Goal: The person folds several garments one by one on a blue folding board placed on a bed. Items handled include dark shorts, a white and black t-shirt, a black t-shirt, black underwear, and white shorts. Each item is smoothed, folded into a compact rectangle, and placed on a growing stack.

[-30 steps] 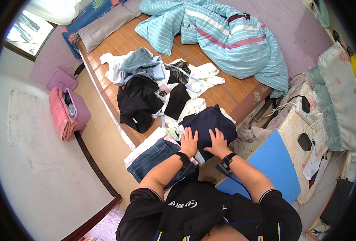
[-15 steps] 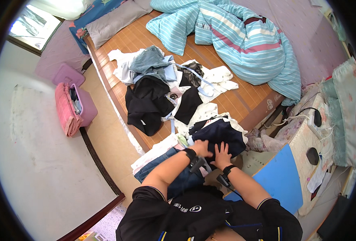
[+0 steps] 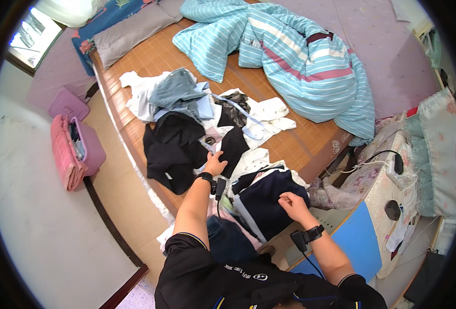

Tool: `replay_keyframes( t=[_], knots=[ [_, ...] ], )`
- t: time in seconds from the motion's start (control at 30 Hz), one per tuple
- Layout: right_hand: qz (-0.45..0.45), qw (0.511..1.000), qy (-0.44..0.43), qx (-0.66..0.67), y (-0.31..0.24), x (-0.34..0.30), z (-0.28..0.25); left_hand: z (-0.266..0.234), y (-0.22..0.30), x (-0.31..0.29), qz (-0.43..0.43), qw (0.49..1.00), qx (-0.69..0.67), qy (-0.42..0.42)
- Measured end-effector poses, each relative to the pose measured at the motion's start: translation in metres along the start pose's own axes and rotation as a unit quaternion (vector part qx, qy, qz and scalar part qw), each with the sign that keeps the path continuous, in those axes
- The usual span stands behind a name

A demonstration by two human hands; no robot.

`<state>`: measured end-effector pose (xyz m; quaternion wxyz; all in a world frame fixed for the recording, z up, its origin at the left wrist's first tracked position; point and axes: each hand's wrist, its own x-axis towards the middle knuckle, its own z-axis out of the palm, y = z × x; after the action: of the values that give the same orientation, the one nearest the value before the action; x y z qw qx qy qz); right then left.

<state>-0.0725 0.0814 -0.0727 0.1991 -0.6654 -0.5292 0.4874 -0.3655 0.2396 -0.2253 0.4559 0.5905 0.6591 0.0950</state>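
A navy folded garment (image 3: 269, 202) lies at the near end of the bed, with a pale band along its left side. Above its right part is my right hand (image 3: 294, 207), fingers curled in and no cloth visible in them. My left hand (image 3: 215, 165) reaches into the heap with fingers apart, at the edge of a black garment (image 3: 234, 150) and a pale pink piece of cloth. Left of that hand spreads a larger black garment (image 3: 174, 149). Folded blue jeans (image 3: 228, 239) lie close to my body, partly hidden by my left arm and shirt.
Denim clothing (image 3: 175, 92) and white garments (image 3: 267, 114) make up the far part of the heap on the bamboo mat (image 3: 284, 141). Beyond it is a striped blue quilt (image 3: 300, 67). A purple storage box (image 3: 91, 147) stands left; a blue board (image 3: 354, 244) is at right.
My left hand has left the navy garment and moved forward and left to the heap. My right hand has lifted and curled its fingers. The navy garment now lies flatter, and the view has shifted.
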Motion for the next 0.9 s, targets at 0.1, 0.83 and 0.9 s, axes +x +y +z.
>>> replay_keyframes(
  t=[0.1, 0.83, 0.9],
  knots=[
    [0.027, 0.997, -0.001, 0.066, 0.021, 0.001, 0.007, 0.021, 0.001, 0.019, -0.036, 0.996, -0.065, -0.049],
    [-0.29, 0.848, 0.124, 0.426, -0.184, -0.005, -0.107, -0.083, 0.322, -0.252, 0.557, 0.792, -0.245, 0.057],
    [-0.349, 0.845, 0.176, 0.365, -0.199, -0.046, -0.152, -0.092, 0.33, -0.259, 0.565, 0.791, -0.205, 0.116]
  ],
)
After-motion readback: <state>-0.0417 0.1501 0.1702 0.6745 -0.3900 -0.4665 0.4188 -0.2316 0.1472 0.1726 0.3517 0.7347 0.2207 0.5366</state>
